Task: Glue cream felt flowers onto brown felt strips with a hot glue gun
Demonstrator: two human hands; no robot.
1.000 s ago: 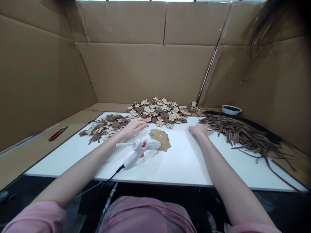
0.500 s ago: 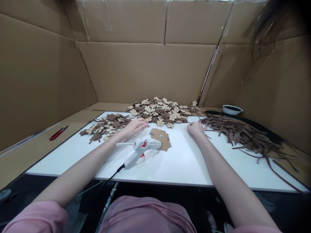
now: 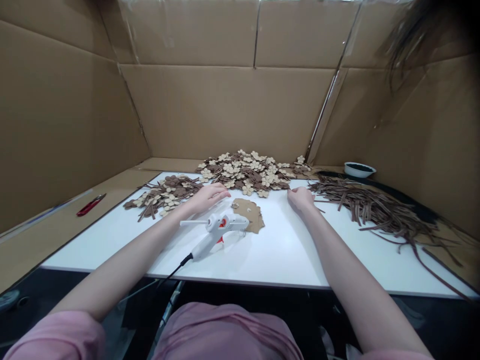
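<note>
My left hand (image 3: 210, 196) lies on the white board (image 3: 277, 260) with its fingers stretched out together, holding nothing that I can see. It is between the pile of flower cut-outs (image 3: 245, 172) and a white glue gun (image 3: 215, 232). My right hand (image 3: 301, 198) is closed in a pinch near the right side of that pile. A thin brown strip (image 3: 321, 210) shows from under this hand, though the fingers partly hide it. Between my hands is a torn piece of cardboard (image 3: 255, 216) with bits of glue on it; the gun's nozzle points over it.
Brown strips (image 3: 375, 205) are heaped at the right, before a white bowl (image 3: 359, 170) with dark contents. A smaller heap of flowers with stems (image 3: 165, 194) lies left. A red cutter (image 3: 91, 205) rests at far left. Cardboard walls (image 3: 225, 110) enclose the board.
My right hand has shifted very slightly to the left. My left hand, the glue gun and the heaps stay where they were.
</note>
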